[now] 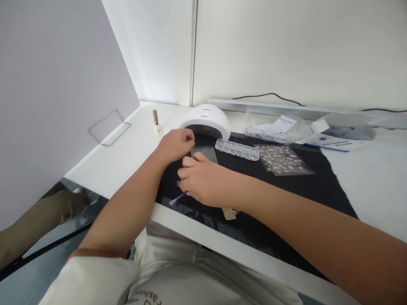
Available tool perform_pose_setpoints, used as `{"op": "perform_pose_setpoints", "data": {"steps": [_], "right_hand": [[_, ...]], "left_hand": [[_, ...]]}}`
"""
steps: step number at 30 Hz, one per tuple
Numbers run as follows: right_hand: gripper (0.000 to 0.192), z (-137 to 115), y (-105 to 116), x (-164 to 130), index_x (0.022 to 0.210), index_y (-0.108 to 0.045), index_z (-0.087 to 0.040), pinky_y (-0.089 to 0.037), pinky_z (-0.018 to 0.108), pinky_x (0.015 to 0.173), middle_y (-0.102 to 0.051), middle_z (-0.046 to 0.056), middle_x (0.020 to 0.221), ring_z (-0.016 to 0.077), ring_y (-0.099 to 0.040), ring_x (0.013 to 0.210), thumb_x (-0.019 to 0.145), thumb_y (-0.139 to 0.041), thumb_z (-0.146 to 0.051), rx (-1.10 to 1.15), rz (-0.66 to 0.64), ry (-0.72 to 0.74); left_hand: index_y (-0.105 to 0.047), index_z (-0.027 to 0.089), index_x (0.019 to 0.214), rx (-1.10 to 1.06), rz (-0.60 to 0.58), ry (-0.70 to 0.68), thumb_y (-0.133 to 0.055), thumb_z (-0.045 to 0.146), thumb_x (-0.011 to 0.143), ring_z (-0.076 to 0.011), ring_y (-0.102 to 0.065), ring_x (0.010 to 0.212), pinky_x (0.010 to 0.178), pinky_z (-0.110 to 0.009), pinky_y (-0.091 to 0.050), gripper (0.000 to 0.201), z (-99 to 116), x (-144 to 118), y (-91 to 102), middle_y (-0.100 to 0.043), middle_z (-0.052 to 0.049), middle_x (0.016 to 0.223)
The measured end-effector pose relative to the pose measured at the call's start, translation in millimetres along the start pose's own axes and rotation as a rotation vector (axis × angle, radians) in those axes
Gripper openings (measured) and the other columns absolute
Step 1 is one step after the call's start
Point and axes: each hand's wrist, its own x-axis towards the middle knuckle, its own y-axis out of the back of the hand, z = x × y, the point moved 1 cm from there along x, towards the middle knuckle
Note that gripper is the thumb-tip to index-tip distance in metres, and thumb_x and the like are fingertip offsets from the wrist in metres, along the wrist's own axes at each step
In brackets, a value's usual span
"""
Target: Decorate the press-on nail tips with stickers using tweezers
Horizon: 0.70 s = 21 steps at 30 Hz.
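Head view, thin purple-tipped stick (178, 198), right hand (203, 182)

Bare white worktop (127, 156) at left-centre offers passage; the nail lamp (206, 120), clear bead box (237, 149) and sticker sheet (282, 159) crowd the centre behind the hands.

Little can be read here. The white nail lamp (206, 120) carries a small dark brand mark on its top, too small to make out. At the bottom edge, the person's light garment (149, 296) shows dark printed letters, upside down to the camera, that seem to read "fashion", cut off by the frame. The white box (333, 142) on the bench has a round blue logo and blue lines of print, blurred beyond reading. The folded leaflet (282, 123) bears fine print, also illegible.
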Motion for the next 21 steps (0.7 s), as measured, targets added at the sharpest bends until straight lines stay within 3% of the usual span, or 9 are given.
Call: {"op": "perform_pose_setpoints", "data": {"steps": [2, 3, 7, 11, 13, 15, 17, 21], "right_hand": [[0.012, 0.0, 15.4, -4.8, 0.077, -0.072, -0.019, -0.052, 0.043, 0.092, -0.069, 0.001, 0.077, 0.0216, -0.064, 0.093, 0.087, -0.076, -0.015, 0.186, 0.111, 0.014], [0.011, 0.6, 22.5, -8.4, 0.078, -0.072, -0.020, -0.051, 0.039, 0.087, -0.066, -0.001, 0.073, 0.0194, -0.062, 0.086, 0.088, -0.076, -0.016, 0.287, 0.186, 0.011], [0.018, 9.3, 36.9, -32.6, 0.093, -0.065, -0.023, -0.048, 0.033, 0.071, -0.062, 0.001, 0.085, 0.0157, -0.056, 0.074, 0.101, -0.057, -0.036, 0.662, 0.627, -0.101], [0.021, 16.6, 30.7, -68.2, 0.090, -0.064, -0.030, -0.050, 0.035, 0.074, -0.058, -0.002, 0.079, 0.0175, -0.057, 0.075, 0.097, -0.065, -0.049, 0.906, 0.966, -0.188], [0.022, 16.1, 25.8, -86.2, 0.087, -0.064, -0.031, -0.051, 0.035, 0.075, -0.056, -0.004, 0.075, 0.0177, -0.058, 0.076, 0.093, -0.072, -0.052, 0.986, 1.073, -0.208], [0.024, 13.3, 20.8, -101.9, 0.085, -0.065, -0.030, -0.052, 0.035, 0.076, -0.055, -0.004, 0.071, 0.0179, -0.061, 0.078, 0.089, -0.078, -0.050, 1.046, 1.149, -0.225], [0.026, 9.5, 15.9, -114.1, 0.085, -0.065, -0.026, -0.052, 0.034, 0.076, -0.056, -0.005, 0.070, 0.0177, -0.063, 0.079, 0.088, -0.080, -0.047, 1.086, 1.207, -0.234], [0.026, 2.6, 8.9, -126.9, 0.085, -0.067, -0.023, -0.053, 0.034, 0.077, -0.059, -0.005, 0.070, 0.0173, -0.064, 0.081, 0.087, -0.082, -0.044, 1.128, 1.275, -0.243]], "left_hand": [[-0.063, 0.017, 0.132, -0.020, 0.011, -0.005, -0.067, 0.035, 0.101, -0.0264, -0.069, 0.112, 0.093, -0.048, -0.061, 0.036, -3.0, 0.8, 1.2, -0.066, -0.012, 0.133], [-0.063, 0.017, 0.132, -0.032, 0.017, -0.011, -0.067, 0.035, 0.101, -0.0266, -0.069, 0.112, 0.093, -0.048, -0.061, 0.036, -4.1, 0.8, 1.5, -0.066, -0.012, 0.133], [-0.063, 0.017, 0.132, -0.105, 0.043, -0.082, -0.067, 0.035, 0.101, -0.0268, -0.069, 0.112, 0.094, -0.048, -0.061, 0.036, -4.8, -0.4, -0.9, -0.066, -0.011, 0.133], [-0.064, 0.017, 0.131, -0.254, 0.042, -0.306, -0.067, 0.035, 0.101, -0.0256, -0.070, 0.109, 0.091, -0.047, -0.062, 0.035, 3.5, -7.5, -7.3, -0.067, -0.011, 0.130], [-0.067, 0.015, 0.120, -0.352, 0.039, -0.485, -0.065, 0.038, 0.102, -0.0214, -0.071, 0.096, 0.083, -0.041, -0.062, 0.029, 12.5, -15.8, -8.8, -0.071, -0.008, 0.115], [-0.071, 0.017, 0.104, -0.455, 0.069, -0.667, -0.051, 0.045, 0.106, -0.0199, -0.069, 0.084, 0.076, -0.037, -0.060, 0.035, 23.8, -26.7, -8.9, -0.071, -0.007, 0.094], [-0.071, 0.019, 0.106, -0.536, 0.106, -0.829, -0.047, 0.053, 0.105, -0.0202, -0.068, 0.082, 0.073, -0.036, -0.059, 0.041, 36.0, -38.0, -10.0, -0.071, -0.007, 0.092], [-0.068, 0.020, 0.120, -0.571, 0.187, -1.010, -0.066, 0.051, 0.096, -0.0218, -0.070, 0.085, 0.074, -0.036, -0.059, 0.039, 57.9, -56.1, -22.5, -0.073, -0.009, 0.094]]}}
